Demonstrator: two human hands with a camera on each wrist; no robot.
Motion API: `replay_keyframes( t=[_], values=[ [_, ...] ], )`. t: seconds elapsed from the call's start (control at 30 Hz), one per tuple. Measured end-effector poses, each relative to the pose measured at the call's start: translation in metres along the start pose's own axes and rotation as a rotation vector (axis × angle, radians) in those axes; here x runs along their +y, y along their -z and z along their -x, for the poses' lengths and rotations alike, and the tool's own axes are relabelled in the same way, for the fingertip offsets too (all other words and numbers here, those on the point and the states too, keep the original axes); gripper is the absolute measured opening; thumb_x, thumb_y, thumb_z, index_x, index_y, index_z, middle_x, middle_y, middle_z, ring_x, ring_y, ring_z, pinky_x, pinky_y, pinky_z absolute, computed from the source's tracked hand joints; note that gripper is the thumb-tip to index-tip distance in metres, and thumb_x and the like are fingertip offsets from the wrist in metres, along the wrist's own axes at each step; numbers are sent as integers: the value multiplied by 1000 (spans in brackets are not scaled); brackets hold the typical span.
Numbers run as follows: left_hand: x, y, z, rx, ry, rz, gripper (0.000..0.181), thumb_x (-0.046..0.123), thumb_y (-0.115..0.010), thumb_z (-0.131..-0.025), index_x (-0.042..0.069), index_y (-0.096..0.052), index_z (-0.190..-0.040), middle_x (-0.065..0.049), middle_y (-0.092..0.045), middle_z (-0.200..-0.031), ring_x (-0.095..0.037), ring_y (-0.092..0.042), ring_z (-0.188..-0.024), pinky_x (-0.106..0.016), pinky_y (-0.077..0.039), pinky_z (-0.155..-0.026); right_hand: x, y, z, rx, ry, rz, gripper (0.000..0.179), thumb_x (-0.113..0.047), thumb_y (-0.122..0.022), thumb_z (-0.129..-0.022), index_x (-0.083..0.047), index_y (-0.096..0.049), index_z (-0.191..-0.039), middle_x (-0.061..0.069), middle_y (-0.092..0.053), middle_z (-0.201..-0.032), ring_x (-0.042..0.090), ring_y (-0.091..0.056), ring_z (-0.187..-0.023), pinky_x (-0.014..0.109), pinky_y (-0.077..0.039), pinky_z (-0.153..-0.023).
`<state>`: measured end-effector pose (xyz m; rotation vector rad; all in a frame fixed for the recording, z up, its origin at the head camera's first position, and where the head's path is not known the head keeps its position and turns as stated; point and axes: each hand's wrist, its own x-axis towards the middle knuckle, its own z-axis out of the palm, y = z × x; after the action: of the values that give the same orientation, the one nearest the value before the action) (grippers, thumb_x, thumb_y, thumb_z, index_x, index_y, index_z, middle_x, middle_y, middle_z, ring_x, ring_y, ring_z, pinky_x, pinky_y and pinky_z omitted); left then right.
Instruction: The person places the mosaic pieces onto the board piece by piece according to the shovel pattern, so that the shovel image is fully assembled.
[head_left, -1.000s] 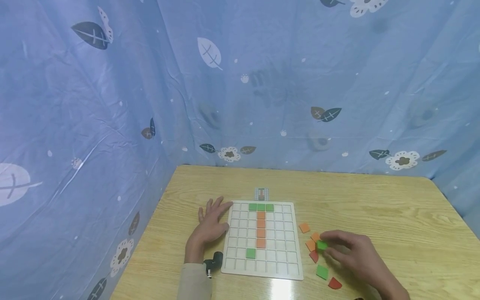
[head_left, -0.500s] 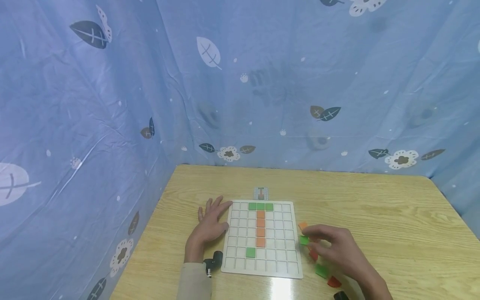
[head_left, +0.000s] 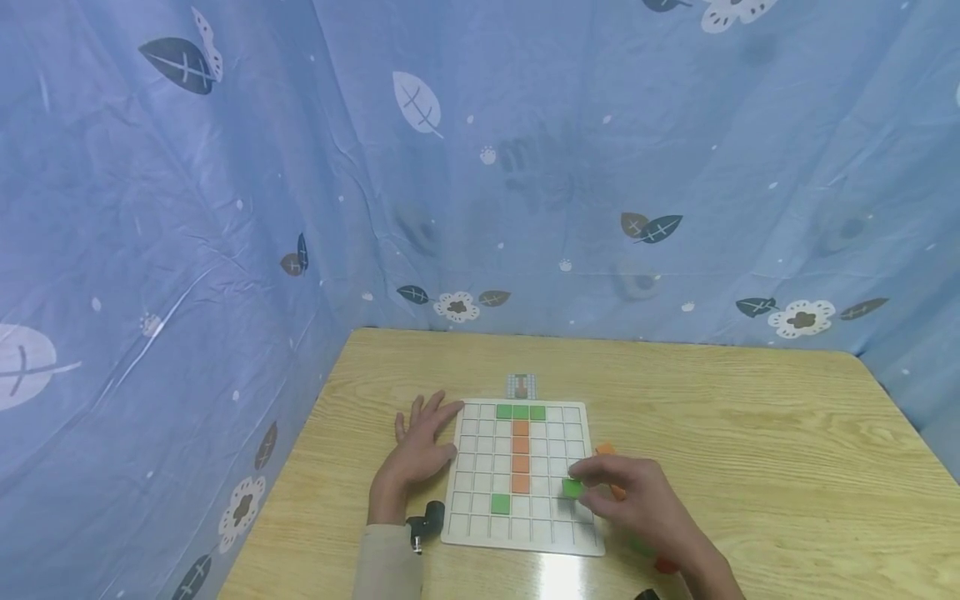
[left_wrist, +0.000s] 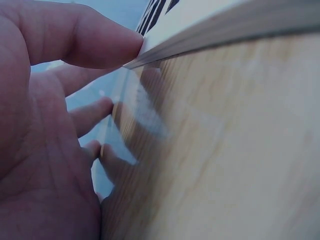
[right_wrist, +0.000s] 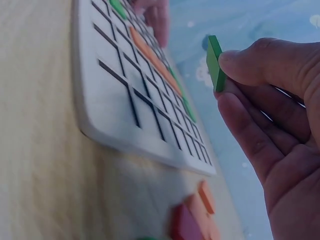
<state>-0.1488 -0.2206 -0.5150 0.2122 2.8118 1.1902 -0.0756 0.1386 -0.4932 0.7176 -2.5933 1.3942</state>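
My right hand [head_left: 630,500] pinches a green square tile [right_wrist: 215,63] between thumb and fingertips, above the right part of the white grid board [head_left: 468,527]. On the board, a row of green tiles [head_left: 521,412] lies along the far edge, with a column of orange tiles [head_left: 521,445] running down from its middle. Another green tile [head_left: 500,503] sits lower, left of that column's foot. At the board's left edge rests my left hand [head_left: 420,450], fingers spread, with the thumb touching the board's side in the left wrist view.
Loose orange tiles [head_left: 606,448] and a red piece [head_left: 666,565] lie right of the board, partly hidden by the right hand. Beyond the far edge is a small pattern card [head_left: 521,387]. A blue curtain [head_left: 480,208] hangs behind the wooden table [head_left: 750,417].
My right hand has carried the green tile leftward from among the loose pieces to over the board. My left hand has stayed in place.
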Motion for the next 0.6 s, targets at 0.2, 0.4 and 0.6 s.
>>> replay_keyframes(
  t=[0.2,0.4,0.6],
  values=[
    [0,0,0,0,6,-9,84,7,-63,-78,21,-57,-161,-16,-27,-181,-48,-1,-171,-75,15,-129,1,-15,-2,-12,27,-39,32,-1,-87,-86,-20,-84,-112,-10,-84,-108,5,-77,-98,28,-65,-88],
    [-1,0,0,-2,6,-19,84,7,-63,-79,21,-57,-161,-15,-27,-182,-48,-1,-171,-75,15,-129,0,-26,-4,-55,-1,-77,29,-3,-87,-87,-18,-83,-112,-7,-84,-108,3,-76,-92,31,-66,-86],
    [-1,0,0,-5,0,-15,84,6,-63,-79,21,-56,-161,-16,-27,-182,-48,-1,-170,-76,15,-129,-1,-36,-3,-112,-100,-107,24,-11,-85,-91,-20,-83,-113,-9,-83,-113,8,-78,-103,28,-65,-91]
  ],
)
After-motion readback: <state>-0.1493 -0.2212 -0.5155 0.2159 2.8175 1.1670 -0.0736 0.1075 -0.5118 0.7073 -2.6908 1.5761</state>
